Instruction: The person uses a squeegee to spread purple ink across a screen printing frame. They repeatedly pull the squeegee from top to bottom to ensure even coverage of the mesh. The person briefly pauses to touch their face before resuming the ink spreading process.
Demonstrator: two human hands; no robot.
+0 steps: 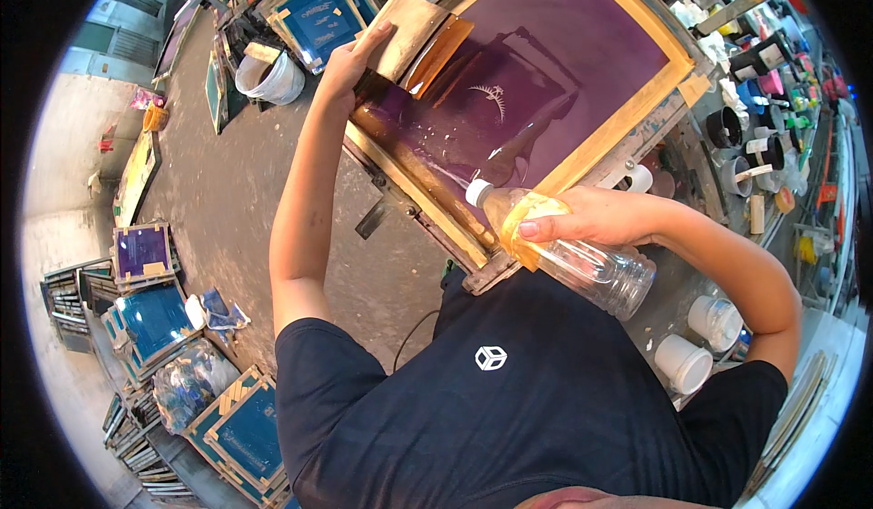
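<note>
A wooden-framed printing screen with purple mesh lies in front of me, with a small pale leaf-like motif in it. My left hand is closed around one end of a wooden-handled squeegee at the screen's left side. An amber-brown blade shows along its right side. My right hand grips a clear plastic squeeze bottle, wrapped in yellow material round its middle. The bottle tilts with its white cap over the near part of the screen, where a wet, shiny patch and pale streaks show.
At left, a white bucket stands on the floor near blue screens. More framed screens lean at lower left. Tubs and ink pots crowd the right side. White tubs stand at lower right.
</note>
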